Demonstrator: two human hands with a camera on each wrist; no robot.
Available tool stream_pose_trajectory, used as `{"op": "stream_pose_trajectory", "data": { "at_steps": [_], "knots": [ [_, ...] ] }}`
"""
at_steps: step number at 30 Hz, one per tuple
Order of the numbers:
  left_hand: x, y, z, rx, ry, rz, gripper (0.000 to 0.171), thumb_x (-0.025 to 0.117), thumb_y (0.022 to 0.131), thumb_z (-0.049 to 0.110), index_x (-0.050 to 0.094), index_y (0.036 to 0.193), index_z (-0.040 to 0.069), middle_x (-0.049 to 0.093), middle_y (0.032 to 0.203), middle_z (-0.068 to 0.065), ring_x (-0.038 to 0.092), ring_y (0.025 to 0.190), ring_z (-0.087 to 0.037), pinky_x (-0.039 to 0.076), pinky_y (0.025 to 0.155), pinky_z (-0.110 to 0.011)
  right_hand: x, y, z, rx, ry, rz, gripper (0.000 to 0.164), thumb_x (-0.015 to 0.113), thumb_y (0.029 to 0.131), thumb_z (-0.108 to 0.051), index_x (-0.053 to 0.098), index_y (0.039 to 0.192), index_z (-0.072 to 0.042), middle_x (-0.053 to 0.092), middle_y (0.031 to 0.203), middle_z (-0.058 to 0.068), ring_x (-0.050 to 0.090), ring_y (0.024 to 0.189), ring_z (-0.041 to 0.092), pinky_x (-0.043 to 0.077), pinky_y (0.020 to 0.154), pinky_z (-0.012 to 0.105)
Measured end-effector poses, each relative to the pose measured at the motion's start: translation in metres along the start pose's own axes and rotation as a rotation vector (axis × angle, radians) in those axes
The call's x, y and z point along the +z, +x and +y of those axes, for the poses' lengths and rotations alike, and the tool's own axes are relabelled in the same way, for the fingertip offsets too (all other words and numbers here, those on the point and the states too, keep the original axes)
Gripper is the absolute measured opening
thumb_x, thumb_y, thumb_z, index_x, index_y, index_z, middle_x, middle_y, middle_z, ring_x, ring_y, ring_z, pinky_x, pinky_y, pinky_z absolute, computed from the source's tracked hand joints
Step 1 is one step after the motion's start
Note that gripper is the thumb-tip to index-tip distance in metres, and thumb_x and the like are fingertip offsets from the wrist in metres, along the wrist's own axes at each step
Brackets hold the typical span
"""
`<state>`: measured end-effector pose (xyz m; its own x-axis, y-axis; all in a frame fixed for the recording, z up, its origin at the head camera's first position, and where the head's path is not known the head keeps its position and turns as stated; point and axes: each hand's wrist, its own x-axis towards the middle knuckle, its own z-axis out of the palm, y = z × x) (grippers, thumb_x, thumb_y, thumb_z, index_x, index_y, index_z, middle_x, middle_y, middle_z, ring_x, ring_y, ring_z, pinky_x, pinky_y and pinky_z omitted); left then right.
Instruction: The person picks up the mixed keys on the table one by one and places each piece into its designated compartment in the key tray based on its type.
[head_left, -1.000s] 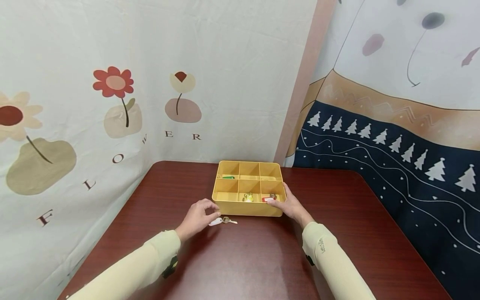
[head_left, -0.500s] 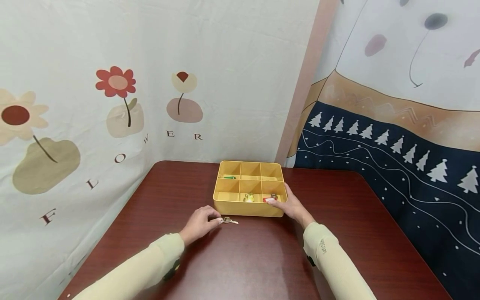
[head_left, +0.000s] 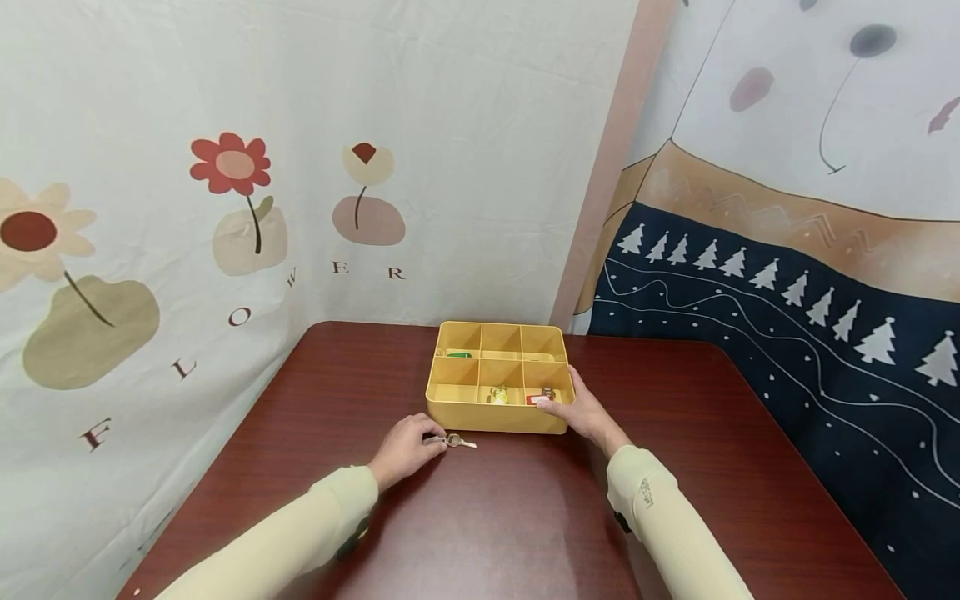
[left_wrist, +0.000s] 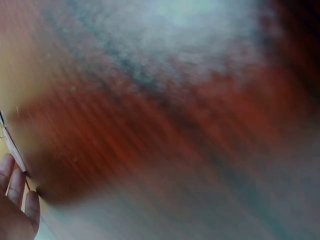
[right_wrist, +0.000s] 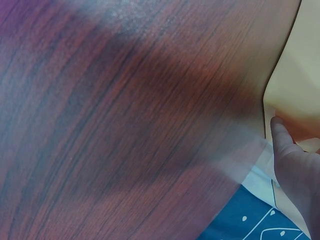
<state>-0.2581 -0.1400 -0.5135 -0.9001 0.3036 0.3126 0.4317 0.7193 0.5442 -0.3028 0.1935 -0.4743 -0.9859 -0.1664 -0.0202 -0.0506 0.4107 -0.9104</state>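
A key (head_left: 463,442) with a white tag (head_left: 433,439) lies just in front of the yellow divided box (head_left: 495,419). My left hand (head_left: 405,450) pinches the tag between thumb and fingers, low over the table; the key's blade points right. In the left wrist view, the tag (left_wrist: 14,150) shows at the fingertips of the hand (left_wrist: 17,215). My right hand (head_left: 588,417) grips the box's front right corner, thumb over the front rim and fingers along the right side. The right wrist view shows one digit of that hand (right_wrist: 300,175) against the box wall (right_wrist: 295,60).
Inside the box, a green item (head_left: 459,355) lies in the back left compartment. The front middle one holds a yellow-green item (head_left: 499,396), the front right one a red-and-white tag (head_left: 537,399). The brown table (head_left: 510,517) meets a printed curtain (head_left: 480,167) behind.
My left hand has moved slightly right and closed its fingers on the key's white tag, which lay flatter and more exposed before. The right hand keeps its hold on the box.
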Motion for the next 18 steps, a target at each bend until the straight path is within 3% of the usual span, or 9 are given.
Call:
{"op": "stream_pose_trajectory", "data": {
  "at_steps": [10, 18],
  "knots": [
    [0.0028, 0.0007, 0.0029, 0.021, 0.101, 0.004, 0.008, 0.08, 0.079, 0.015, 0.073, 0.076, 0.017, 0.064, 0.083, 0.006, 0.059, 0.084, -0.021, 0.047, 0.078, -0.044, -0.0005, -0.0024, -0.0064, 0.01, 0.015, -0.002, 0.089, 0.074, 0.09, -0.019, 0.016, 0.157, -0.012, 0.04, 0.149, 0.022, 0.04, 0.132, 0.039, 0.025, 0.114, 0.055],
    [0.0054, -0.0005, 0.006, 0.019, 0.123, 0.019, 0.008, 0.08, 0.08, 0.016, 0.074, 0.076, 0.017, 0.064, 0.084, 0.004, 0.058, 0.085, -0.022, 0.045, 0.077, -0.047, -0.0002, 0.0001, 0.0001, 0.002, 0.014, -0.002, 0.089, 0.074, 0.09, -0.02, 0.016, 0.157, -0.015, 0.042, 0.146, 0.021, 0.043, 0.129, 0.037, 0.028, 0.113, 0.053]
  ]
}}
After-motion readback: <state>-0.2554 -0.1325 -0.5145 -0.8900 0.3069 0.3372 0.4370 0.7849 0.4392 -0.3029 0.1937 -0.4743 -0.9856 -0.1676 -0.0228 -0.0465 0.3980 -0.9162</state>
